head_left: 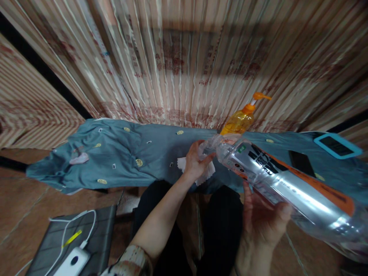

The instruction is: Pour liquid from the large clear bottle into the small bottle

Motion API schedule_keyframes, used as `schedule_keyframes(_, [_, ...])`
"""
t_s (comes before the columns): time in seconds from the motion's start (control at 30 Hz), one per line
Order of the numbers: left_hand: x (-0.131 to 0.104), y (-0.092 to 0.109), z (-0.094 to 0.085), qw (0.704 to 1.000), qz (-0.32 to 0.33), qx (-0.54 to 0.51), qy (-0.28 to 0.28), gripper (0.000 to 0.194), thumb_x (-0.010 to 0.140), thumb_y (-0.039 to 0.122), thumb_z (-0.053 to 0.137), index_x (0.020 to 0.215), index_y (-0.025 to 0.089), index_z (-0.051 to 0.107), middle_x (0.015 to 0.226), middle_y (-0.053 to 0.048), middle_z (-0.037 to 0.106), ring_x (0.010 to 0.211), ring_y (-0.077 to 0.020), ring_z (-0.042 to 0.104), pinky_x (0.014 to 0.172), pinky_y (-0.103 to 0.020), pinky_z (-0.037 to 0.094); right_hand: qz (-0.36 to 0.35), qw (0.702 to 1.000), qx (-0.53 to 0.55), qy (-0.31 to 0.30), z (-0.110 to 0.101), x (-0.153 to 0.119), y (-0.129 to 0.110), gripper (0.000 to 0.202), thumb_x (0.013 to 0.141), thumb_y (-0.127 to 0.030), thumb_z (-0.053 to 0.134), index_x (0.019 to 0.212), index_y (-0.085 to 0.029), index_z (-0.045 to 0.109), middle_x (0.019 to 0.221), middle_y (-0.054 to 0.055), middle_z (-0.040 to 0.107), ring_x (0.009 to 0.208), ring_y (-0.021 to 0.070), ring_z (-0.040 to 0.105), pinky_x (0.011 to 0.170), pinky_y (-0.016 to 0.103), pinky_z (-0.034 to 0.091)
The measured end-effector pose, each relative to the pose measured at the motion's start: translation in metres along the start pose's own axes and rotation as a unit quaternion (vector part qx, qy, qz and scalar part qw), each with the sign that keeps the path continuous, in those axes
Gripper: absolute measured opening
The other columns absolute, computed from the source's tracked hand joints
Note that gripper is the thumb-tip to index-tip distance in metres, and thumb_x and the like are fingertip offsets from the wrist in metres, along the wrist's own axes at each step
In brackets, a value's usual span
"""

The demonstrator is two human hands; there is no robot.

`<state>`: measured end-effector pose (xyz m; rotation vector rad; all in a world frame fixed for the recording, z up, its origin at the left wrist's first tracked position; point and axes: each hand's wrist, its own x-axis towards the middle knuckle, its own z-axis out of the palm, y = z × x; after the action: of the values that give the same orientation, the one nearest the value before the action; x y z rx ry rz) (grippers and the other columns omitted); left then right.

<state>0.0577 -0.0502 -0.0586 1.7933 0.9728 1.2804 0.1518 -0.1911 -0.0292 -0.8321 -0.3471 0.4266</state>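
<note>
A large clear plastic bottle [299,188] with a silver and orange label lies tilted across the right side of the view, its neck toward the middle. My left hand [196,163] is closed round the neck end. Under the body of the bottle, my right hand [263,218] supports it with the thumb apart from the fingers. A white cloth or tissue with a jagged edge [207,174] lies on the blue-grey patterned cloth [155,153] just below my left hand. Behind the bottle neck stands a pump bottle [238,120] of yellow-orange liquid with an orange pump.
A dark phone-like slab [301,163] and a light-blue framed device [336,145] lie at the right. At the left is a small pale item [79,158]. A white power bank [73,262] with a cable rests on a dark stool [102,230] at lower left. Striped curtains [178,69] hang behind.
</note>
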Motion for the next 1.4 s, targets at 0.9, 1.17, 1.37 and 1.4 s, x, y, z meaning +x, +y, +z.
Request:
schedule_keyframes(0.9, [0.0003,-0.0005,-0.0003,1.000,0.001,0.008,-0.003,0.042,0.077,0.037,0.066,0.112,0.019,0.051,0.111,-0.009,0.062,0.108,-0.0240,0.058,0.093,-0.039,0.046,0.007,1.000,0.001,0.001,0.0034,-0.0013,0.0008,0.070,0.055,-0.047,0.076,0.120,-0.027,0.056,0.135,0.003,0.049,0.122,0.0244,0.050,0.080,0.034,0.056])
schedule_keyframes(1.17, [0.0002,0.0003,-0.0004,1.000,-0.006,0.010,-0.001,0.042,0.077,0.036,0.066,0.112,0.019,0.051,0.112,-0.009,0.061,0.107,-0.0242,0.058,0.093,-0.039,0.045,0.003,1.000,0.004,-0.007,0.0014,-0.0020,0.0000,0.069,0.056,-0.045,0.076,0.120,-0.027,0.056,0.137,0.003,0.047,0.121,0.0238,0.050,0.081,0.034,0.057])
schedule_keyframes(1.37, [0.0002,0.0005,-0.0006,1.000,-0.001,0.004,-0.001,0.041,0.077,0.037,0.066,0.111,0.019,0.052,0.111,-0.010,0.062,0.106,-0.0246,0.058,0.093,-0.040,0.045,-0.004,1.000,-0.001,-0.006,0.0019,-0.0016,0.0007,0.068,0.056,-0.047,0.076,0.118,-0.026,0.058,0.137,0.004,0.048,0.125,0.0255,0.047,0.082,0.035,0.057])
schedule_keyframes(1.4, [0.0002,0.0004,-0.0005,1.000,-0.002,0.004,-0.003,0.041,0.077,0.037,0.066,0.112,0.019,0.052,0.111,-0.010,0.062,0.106,-0.0247,0.058,0.093,-0.040,0.045,-0.002,1.000,-0.003,-0.004,0.0021,-0.0015,0.0005,0.069,0.055,-0.047,0.077,0.118,-0.026,0.058,0.137,0.004,0.048,0.124,0.0257,0.048,0.082,0.035,0.057])
